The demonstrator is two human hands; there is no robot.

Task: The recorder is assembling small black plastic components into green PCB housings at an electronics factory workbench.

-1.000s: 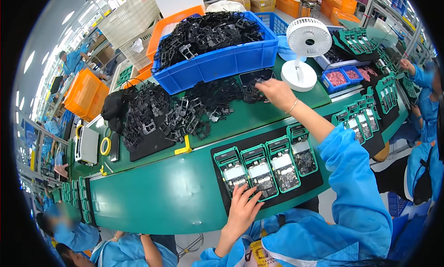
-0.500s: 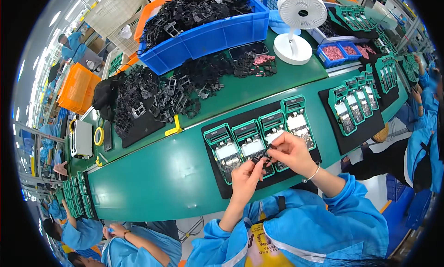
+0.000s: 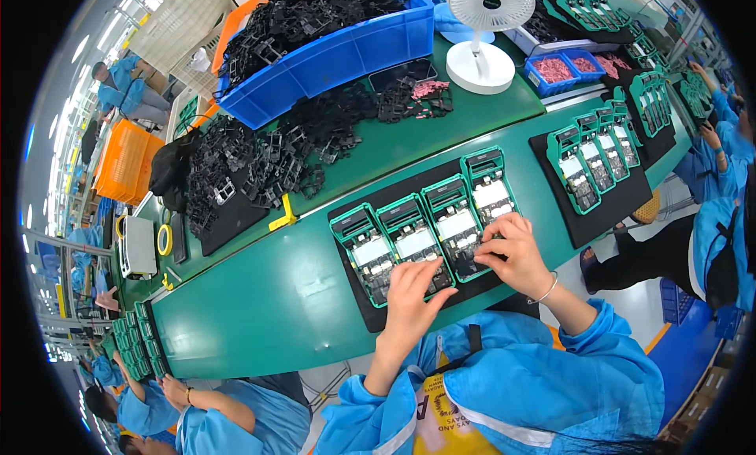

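Observation:
A black mat [image 3: 358,307] in front of me bears a row of green frames, each holding a circuit board with a white block. My left hand [image 3: 411,291] is over the lower end of the second green frame [image 3: 413,246], thumb apart from the fingers, with nothing visible in it. Beside the third green frame [image 3: 457,222], my right hand [image 3: 516,258] has its thumb and fingertips pinched near the board's lower part. Whatever lies between those fingertips is too small to make out. The fourth green frame [image 3: 490,189] stands just beyond the right hand.
Piles of black plastic brackets [image 3: 287,156] lie across the belt's far edge, below a blue bin [image 3: 331,65] full of them. A white fan [image 3: 480,65] stands near small blue trays [image 3: 551,73] of pink parts. Another mat of green frames [image 3: 591,159] is at right.
My hands have moved apart from the small dark part they held together. The right went to the third frame; the left opened over the second. The whole view shifted slightly.

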